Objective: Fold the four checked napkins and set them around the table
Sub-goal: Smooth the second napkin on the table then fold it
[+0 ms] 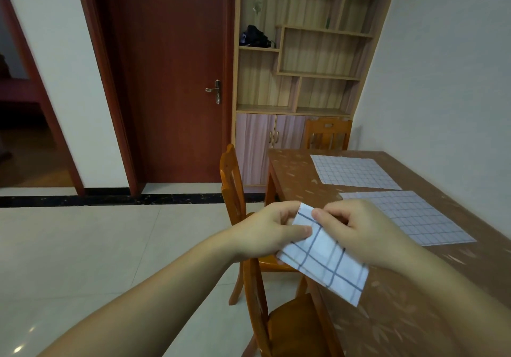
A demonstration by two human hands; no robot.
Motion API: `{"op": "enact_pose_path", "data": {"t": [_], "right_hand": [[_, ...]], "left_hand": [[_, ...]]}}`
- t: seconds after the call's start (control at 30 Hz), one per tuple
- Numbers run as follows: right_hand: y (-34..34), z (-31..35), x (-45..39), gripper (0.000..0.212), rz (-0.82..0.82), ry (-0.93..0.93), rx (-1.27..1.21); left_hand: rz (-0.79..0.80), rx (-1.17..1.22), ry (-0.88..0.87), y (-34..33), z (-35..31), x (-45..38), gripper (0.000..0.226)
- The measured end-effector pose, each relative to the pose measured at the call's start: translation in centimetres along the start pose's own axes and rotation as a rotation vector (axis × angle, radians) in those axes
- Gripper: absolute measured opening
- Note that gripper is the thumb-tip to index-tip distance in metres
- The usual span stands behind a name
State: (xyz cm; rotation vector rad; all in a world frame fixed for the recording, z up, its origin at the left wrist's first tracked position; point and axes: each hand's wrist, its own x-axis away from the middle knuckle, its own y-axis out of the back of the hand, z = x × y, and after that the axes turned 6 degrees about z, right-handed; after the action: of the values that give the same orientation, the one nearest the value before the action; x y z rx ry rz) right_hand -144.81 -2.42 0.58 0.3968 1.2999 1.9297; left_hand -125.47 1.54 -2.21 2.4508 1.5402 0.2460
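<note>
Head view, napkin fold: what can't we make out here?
- Small folded blue-checked white napkin: its fold layers, hidden under the left hand and right hand.
- Fourth napkin: only two flat checked napkins show on the brown wooden table; the right edge cuts the table off.
- Black object on the light wooden shelf: too small to identify.

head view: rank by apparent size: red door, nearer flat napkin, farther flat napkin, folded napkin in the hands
1. red door, clearly largest.
2. nearer flat napkin and farther flat napkin: close in apparent size, not ranked; the nearer gains from camera closeness and is partly hidden by the right hand.
3. folded napkin, held by both hands, smallest.
</note>
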Motion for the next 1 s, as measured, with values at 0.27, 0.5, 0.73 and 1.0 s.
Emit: {"op": "enact_pose_path", "data": {"t": [0.27,0.5,0.73,1.0], "right_hand": [[-0.7,-0.3,0.3,0.034,-0.206,-0.006,-0.092],[-1.0,-0.6,1.4,0.047,-0.180,-0.289,-0.441],[-2.9,0.8,2.1,0.033,-0.035,-0.346,-1.059],[-1.1,-0.9,2.3,0.013,0.155,-0.261,-0.642]], "left_hand": [[-0.124,-0.183,-0.034,-1.0,0.1,0.1,0.027],[-0.280,-0.138,-0.119,-0.7,1.0,0.4,0.021],[-0.558,-0.012,-0.181,-1.3,1.8,0.3,0.020],[-0.402,0.062,-0.132,-0.1,1.9,1.7,0.014]]}}
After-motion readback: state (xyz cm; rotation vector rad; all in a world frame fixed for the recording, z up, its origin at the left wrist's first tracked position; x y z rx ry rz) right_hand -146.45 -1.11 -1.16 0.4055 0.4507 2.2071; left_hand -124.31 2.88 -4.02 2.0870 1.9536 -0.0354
